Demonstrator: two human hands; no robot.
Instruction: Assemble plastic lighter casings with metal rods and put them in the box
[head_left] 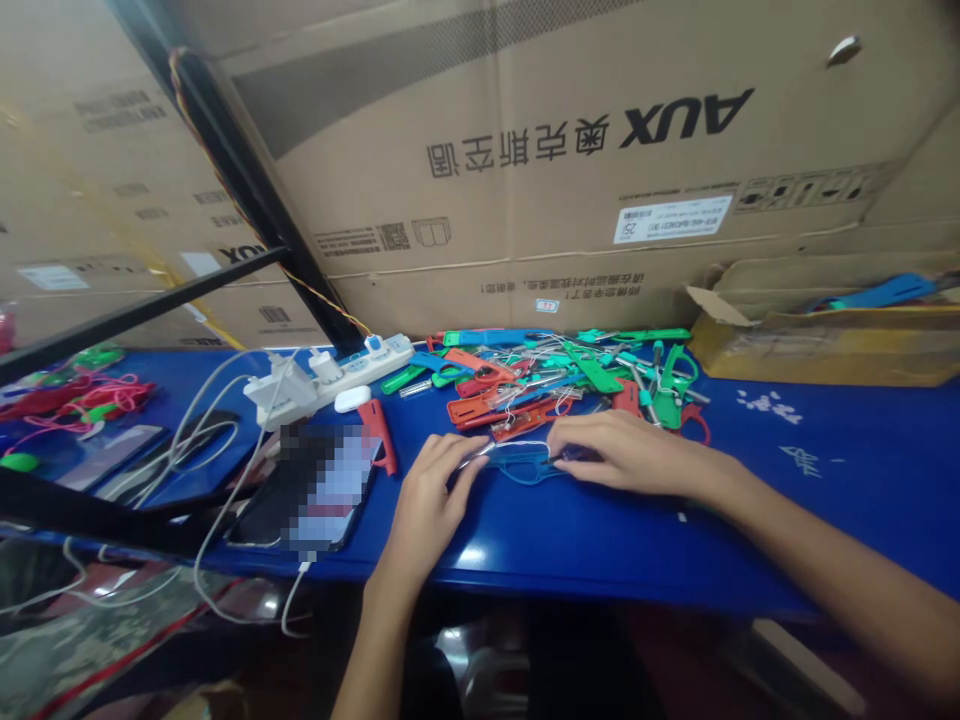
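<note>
Between my two hands, low over the blue table, is a blue plastic piece [525, 462] with a loop-shaped part and a white string along it. My left hand [436, 488] pinches its left end, where a thin silvery part shows at the fingertips. At the other end, my right hand [626, 452] has its fingers closed round a dark part of the piece. Just beyond my hands lies a pile of red, green and blue plastic pieces [592, 365] with metal rods and white strings.
A phone [322, 490] with a cable, a red piece [381, 440] and a white power strip [352, 372] with plugs lie left. An open carton [832, 345] stands right. Large cardboard [525, 230] backs the blue table [600, 545]; a black metal frame [142, 310] crosses the left.
</note>
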